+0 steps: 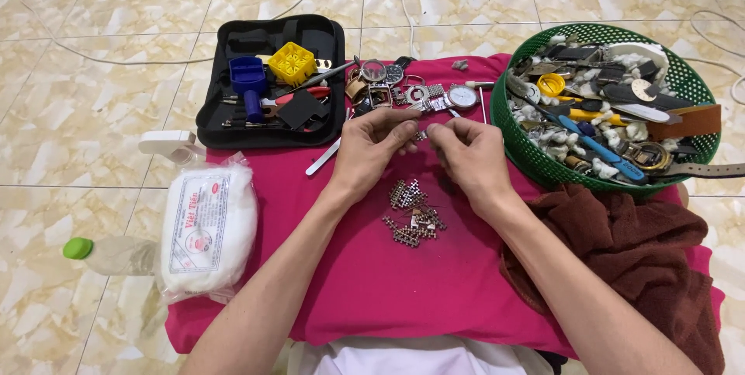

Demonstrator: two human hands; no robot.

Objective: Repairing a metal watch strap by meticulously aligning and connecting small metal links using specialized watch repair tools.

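Both hands pinch one small link (420,135): left hand (372,146), right hand (466,154) | risk: slips, drops among loose links (411,212) on pink cloth (372,282)

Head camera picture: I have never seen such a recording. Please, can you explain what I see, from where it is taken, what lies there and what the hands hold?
No machine here: one camera on a person's head looks down at their two bare hands. The left hand and right hand meet over a pink cloth on a tiled floor and pinch a small metal piece between the fingertips. Below them lies a heap of metal links. Behind are a black tool case, open, and some watches. A green basket of watch parts stands at right, a brown cloth beside it, a white bag at left.
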